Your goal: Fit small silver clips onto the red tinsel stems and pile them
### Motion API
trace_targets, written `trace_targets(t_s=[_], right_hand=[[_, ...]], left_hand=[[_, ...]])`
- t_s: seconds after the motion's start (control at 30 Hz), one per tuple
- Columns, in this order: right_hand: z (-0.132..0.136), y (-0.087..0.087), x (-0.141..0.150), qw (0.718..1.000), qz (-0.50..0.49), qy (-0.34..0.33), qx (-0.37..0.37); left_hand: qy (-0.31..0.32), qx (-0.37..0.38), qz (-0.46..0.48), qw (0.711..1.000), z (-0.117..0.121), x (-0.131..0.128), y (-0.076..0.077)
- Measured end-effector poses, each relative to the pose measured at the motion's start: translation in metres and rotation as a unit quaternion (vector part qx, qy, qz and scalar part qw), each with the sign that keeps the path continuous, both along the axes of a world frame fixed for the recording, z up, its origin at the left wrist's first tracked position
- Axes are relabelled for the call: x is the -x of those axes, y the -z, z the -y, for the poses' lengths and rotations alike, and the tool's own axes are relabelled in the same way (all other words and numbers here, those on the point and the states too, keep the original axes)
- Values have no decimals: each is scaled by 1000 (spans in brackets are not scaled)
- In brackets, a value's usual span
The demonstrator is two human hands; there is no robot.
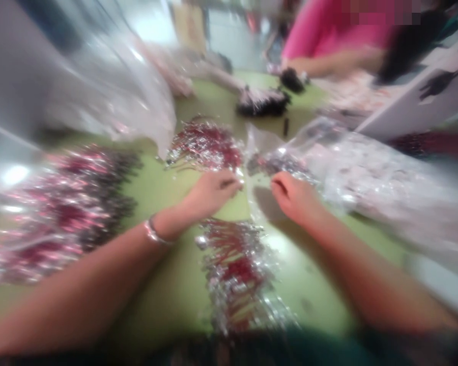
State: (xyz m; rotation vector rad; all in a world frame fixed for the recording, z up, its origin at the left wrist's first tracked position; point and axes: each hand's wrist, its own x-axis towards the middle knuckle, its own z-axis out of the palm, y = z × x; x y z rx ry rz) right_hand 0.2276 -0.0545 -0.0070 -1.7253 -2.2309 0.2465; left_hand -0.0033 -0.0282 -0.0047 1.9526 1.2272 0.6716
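My left hand (213, 190), with a bracelet at the wrist, is closed at the near edge of a heap of red and silver strand-like pieces (209, 145). What its fingers pinch, if anything, is too blurred to name. My right hand (295, 195) is curled closed beside small dark and silvery pieces (284, 160) at the mouth of a clear plastic bag (328, 145). Its fingertips are smeared, and I cannot make out what they hold. Between my forearms lies a row of red strands with silvery ends (240, 272).
A large pile of pink, silvery and dark-ended pieces (68, 208) lies on the green table (156, 178) at left. Behind it bulges clear plastic sheeting (110, 96). Across the table, a person in pink (339, 30) is near dark bundles (265, 104). White pieces in plastic (389, 178) lie at right.
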Motion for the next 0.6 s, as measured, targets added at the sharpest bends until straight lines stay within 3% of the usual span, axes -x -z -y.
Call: trace_targets(t_s=[0.17, 0.4, 0.5, 0.6], right_hand=[[18, -4, 21, 989, -134, -53, 21], [17, 2, 23, 984, -166, -64, 27], [15, -3, 21, 982, -168, -61, 55], [16, -10, 20, 977, -164, -67, 115]], left_hand=[[45, 31, 24, 998, 10, -9, 16], [64, 36, 18, 997, 11, -8, 20], [82, -30, -10, 996, 11, -5, 19], [150, -165, -85, 971, 12, -1, 18]])
